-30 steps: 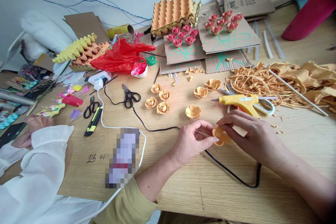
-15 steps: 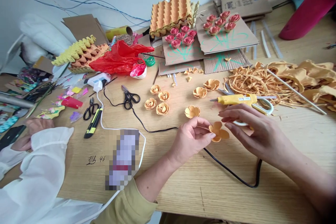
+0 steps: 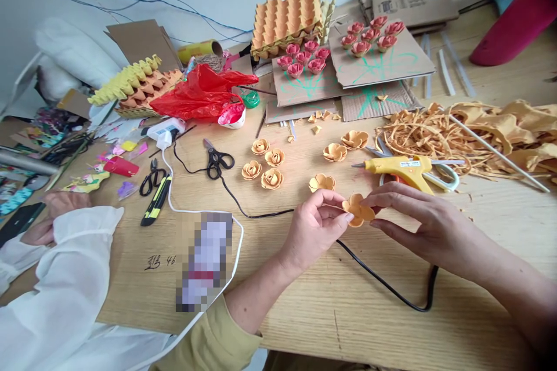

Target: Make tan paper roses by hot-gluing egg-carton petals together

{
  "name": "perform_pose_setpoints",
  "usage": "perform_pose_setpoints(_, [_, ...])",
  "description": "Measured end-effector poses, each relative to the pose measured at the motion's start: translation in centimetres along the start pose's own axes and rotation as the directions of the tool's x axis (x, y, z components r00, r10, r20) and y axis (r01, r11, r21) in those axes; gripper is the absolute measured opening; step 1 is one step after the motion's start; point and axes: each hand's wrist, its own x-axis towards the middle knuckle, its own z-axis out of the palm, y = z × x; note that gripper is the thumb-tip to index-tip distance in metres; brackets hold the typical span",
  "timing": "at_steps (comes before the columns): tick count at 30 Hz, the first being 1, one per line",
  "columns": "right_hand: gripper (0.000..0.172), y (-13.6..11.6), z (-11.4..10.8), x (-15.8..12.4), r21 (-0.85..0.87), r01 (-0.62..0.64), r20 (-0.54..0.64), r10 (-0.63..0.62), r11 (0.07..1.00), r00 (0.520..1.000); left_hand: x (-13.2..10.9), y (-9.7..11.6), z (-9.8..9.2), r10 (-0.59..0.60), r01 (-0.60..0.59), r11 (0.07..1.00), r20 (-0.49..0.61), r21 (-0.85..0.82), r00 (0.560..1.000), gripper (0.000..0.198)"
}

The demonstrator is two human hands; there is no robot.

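Note:
My left hand [image 3: 317,223] pinches the left side of an orange flower [image 3: 357,208] with cupped petals, which looks made of egg-tray pulp. At its right edge, the fingertips and thumb of my right hand [image 3: 409,217] close around a petal. Just behind lie three open orange flowers, the nearest a cupped flower [image 3: 322,182] by my left fingers. Several fuller orange roses [image 3: 272,178] sit farther left. Beyond my right hand a yellow glue gun [image 3: 398,168] lies on its side over white-handled scissors [image 3: 444,181].
Orange pulp scraps [image 3: 418,136] heap at right. Pink-red flowers [image 3: 361,48] stand on cardboard [image 3: 391,66] behind, near stacked egg trays [image 3: 285,17]. Black scissors [image 3: 216,161], a utility knife [image 3: 156,202] and a blurred-out rectangle [image 3: 204,261] lie left. A black cord [image 3: 383,278] crosses the table. Another person's hands [image 3: 65,206] rest at far left.
My right hand has come in to the flower and now touches its right petal. The flower has tipped and shifted slightly up and left.

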Motion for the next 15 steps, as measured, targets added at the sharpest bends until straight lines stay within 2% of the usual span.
perform_pose_setpoints(3, [0.026,-0.1,0.3,0.0,-0.001,0.007,-0.012,-0.007,1.0,1.0,-0.1,-0.2,-0.1,0.054,-0.056,0.995,0.03,0.08,0.998,0.019])
perform_pose_setpoints(8, [0.019,-0.3,0.7,0.2,0.009,-0.061,-0.017,0.061,0.998,0.998,-0.3,0.0,-0.1,0.142,-0.149,0.951,0.045,0.27,0.989,0.013])
perform_pose_setpoints(15, [0.018,-0.1,1.5,0.1,0.029,-0.098,0.009,0.098,0.995,0.995,-0.3,-0.4,-0.4,0.253,-0.252,0.812,0.072,0.526,0.965,0.009])
